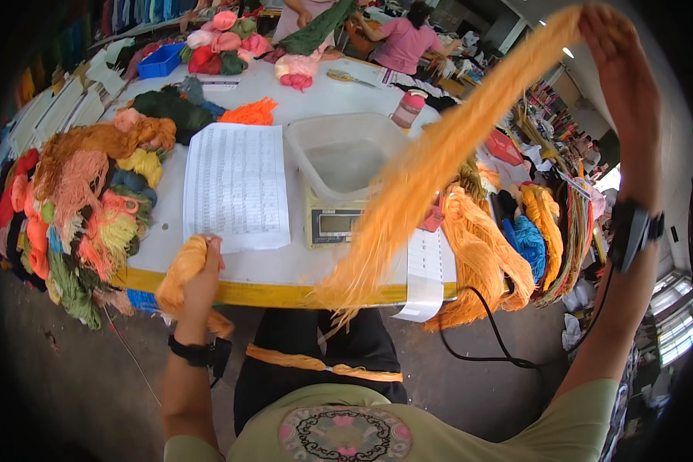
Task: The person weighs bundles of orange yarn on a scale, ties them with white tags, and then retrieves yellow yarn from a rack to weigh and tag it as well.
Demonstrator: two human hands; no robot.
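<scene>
High at the upper right, my right hand (612,69) is closed round the top of a long light-orange yarn hank (446,146). The hank slants down to the left, its loose ends hanging over the table's front edge. My left hand (204,269) is closed round a bunched light-orange yarn skein (179,279) by that edge, below a printed sheet (235,185). A thin orange strand (285,358) lies across my lap. Behind the raised hank stands a weighing scale (335,223) with a clear plastic tub (346,154) on top.
Coloured yarn piles (92,200) cover the table's left side; more orange hanks (477,254) hang over the right edge beside a paper strip (423,277). A black cable (485,358) loops at the right. A blue bin (160,60), scissors (350,78) and co-workers (412,42) are farther back.
</scene>
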